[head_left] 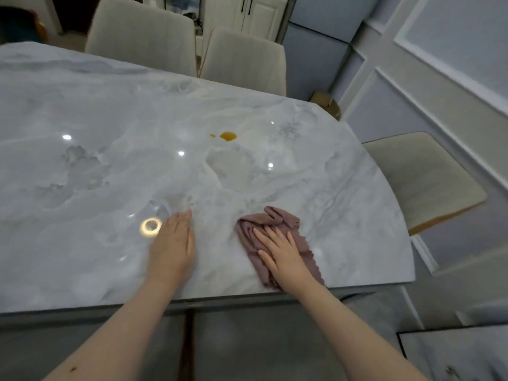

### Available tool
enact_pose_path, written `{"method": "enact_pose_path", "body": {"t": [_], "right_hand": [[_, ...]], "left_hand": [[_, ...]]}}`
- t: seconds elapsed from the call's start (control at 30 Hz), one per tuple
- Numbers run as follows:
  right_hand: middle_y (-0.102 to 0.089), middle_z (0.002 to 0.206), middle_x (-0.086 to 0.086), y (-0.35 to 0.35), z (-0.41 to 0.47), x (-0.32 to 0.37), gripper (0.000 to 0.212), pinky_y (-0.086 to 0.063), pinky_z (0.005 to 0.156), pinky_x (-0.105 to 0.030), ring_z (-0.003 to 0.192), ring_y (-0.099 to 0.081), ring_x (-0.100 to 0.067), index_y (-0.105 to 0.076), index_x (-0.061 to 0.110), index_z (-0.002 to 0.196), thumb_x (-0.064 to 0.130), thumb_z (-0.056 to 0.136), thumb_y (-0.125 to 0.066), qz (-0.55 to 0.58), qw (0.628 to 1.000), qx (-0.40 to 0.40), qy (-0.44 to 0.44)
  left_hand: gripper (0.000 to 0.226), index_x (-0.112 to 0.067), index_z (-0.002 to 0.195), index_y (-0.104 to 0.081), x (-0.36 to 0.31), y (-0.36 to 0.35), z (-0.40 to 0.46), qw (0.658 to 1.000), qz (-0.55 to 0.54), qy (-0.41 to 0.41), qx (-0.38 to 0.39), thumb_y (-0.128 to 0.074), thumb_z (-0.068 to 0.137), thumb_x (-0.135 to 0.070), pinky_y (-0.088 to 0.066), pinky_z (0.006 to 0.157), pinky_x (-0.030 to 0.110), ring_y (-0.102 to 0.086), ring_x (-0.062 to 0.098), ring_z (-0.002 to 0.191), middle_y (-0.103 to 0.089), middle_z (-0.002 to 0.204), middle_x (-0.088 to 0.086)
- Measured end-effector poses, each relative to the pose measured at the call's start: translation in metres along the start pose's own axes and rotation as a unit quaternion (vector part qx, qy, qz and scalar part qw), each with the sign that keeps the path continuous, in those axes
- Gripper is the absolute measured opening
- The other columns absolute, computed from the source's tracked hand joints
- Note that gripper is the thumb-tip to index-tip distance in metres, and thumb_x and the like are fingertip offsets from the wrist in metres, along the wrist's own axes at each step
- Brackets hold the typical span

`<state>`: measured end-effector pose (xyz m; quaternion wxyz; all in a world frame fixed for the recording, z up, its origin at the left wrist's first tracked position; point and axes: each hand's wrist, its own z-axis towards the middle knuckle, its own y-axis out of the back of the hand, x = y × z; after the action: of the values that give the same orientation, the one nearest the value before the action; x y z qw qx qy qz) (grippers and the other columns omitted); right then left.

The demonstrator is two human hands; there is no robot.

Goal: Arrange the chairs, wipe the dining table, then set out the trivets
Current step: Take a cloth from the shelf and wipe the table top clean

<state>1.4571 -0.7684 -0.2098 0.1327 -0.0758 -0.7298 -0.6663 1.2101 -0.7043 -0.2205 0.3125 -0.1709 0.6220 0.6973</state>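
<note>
A glossy grey marble dining table fills the view. A crumpled mauve cloth lies near its front edge. My right hand presses flat on the cloth with straight, spread fingers. To the left of the cloth, my left hand rests flat on the bare tabletop, fingers straight and together. An amber spill with a small drop beside it sits on the marble beyond the cloth. No trivets are in sight.
Two beige chairs stand along the table's far side. A third chair's seat shows at the right end, close to a panelled wall. Grey floor lies below the front edge.
</note>
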Motion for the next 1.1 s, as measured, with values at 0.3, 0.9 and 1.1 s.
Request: {"method": "enact_pose_path", "body": {"t": [0.3,0.9,1.1], "right_hand": [[-0.061,0.122,-0.005,0.074,-0.08,-0.033,0.033,-0.04,0.09,-0.006,0.113,-0.059,-0.015,-0.057,0.008,0.126,0.001,0.095,-0.049,0.349,0.922,-0.048,-0.161],[-0.067,0.106,-0.009,0.234,-0.338,-0.258,0.028,-0.054,0.083,-0.027,0.093,-0.065,-0.018,-0.058,0.007,0.122,0.016,0.095,-0.057,0.574,0.788,-0.082,-0.207],[-0.065,0.107,-0.014,0.267,-0.393,-0.321,0.028,-0.054,0.081,-0.026,0.088,-0.065,-0.019,-0.057,0.004,0.122,0.013,0.096,-0.055,0.589,0.766,-0.11,-0.232]], "left_hand": [[0.042,-0.016,0.14,-0.045,-0.138,-0.027,-0.047,0.982,-0.129,-0.043,0.134,-0.041,0.098,-0.012,-0.032,0.104,0.026,-0.044,0.018,0.13,-0.047,0.143,0.003],[0.01,-0.019,0.092,-0.049,-0.506,-0.167,-0.175,0.963,-0.217,-0.097,0.128,-0.048,0.094,-0.01,-0.038,0.06,0.021,-0.054,0.008,0.074,-0.056,0.083,-0.005],[0.009,-0.018,0.091,-0.047,-0.584,-0.204,-0.197,0.959,-0.207,-0.126,0.147,-0.047,0.094,-0.009,-0.032,0.056,0.023,-0.049,0.008,0.069,-0.052,0.078,-0.009]]}}
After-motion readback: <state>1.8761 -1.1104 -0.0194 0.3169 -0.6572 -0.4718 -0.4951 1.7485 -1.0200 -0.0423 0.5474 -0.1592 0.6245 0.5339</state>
